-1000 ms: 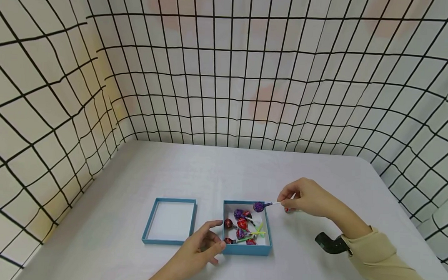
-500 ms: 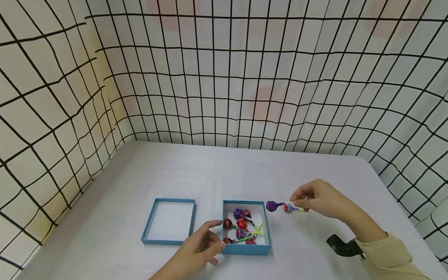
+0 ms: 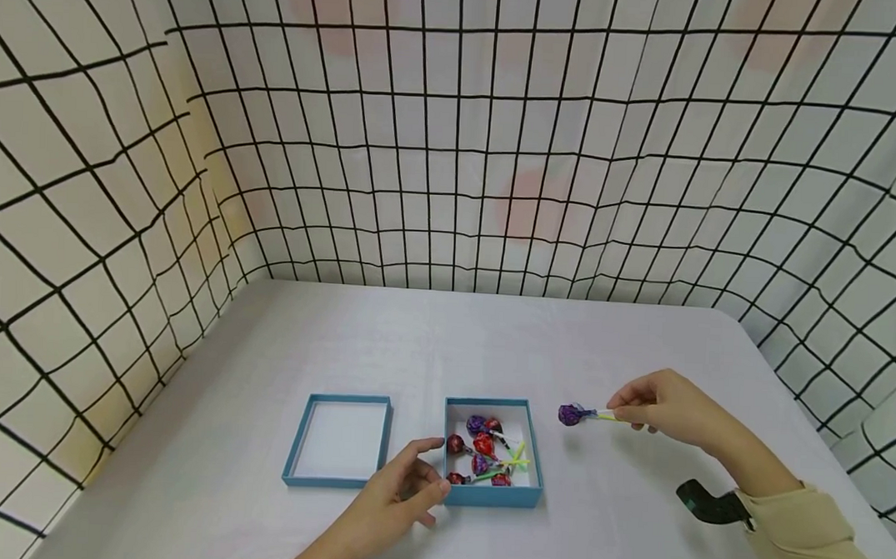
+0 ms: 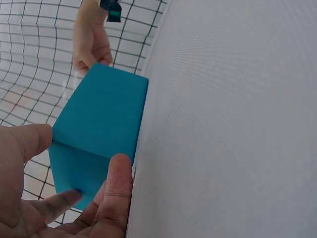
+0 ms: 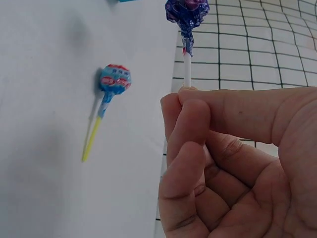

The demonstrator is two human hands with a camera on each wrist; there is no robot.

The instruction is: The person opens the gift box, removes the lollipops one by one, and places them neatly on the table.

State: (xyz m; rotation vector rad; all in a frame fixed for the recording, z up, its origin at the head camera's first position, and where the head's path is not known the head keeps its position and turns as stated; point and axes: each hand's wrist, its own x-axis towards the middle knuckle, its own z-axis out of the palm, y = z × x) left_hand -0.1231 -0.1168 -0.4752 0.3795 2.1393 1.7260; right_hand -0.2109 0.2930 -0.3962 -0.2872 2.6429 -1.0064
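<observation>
My right hand pinches the white stick of a purple-wrapped lollipop between thumb and fingertips, its head pointing left. Beneath it on the table lies a blue-and-red wrapped lollipop with a yellow stick, mostly hidden behind the purple one in the head view. My left hand touches the left front corner of a blue box with loosely bent fingers. Inside that box are several lollipops in red, purple and dark red wrappers. In the left wrist view, fingertips rest against the box's blue outer walls.
A shallow blue-rimmed lid, white inside, lies left of the box. The white table is bordered at the back and sides by black netting over pale cloth. A black strap-like piece hangs from the right sleeve.
My right hand has carried the purple lollipop rightward from the box's back right corner to above the blue-wrapped lollipop. My left hand and the box stay in place.
</observation>
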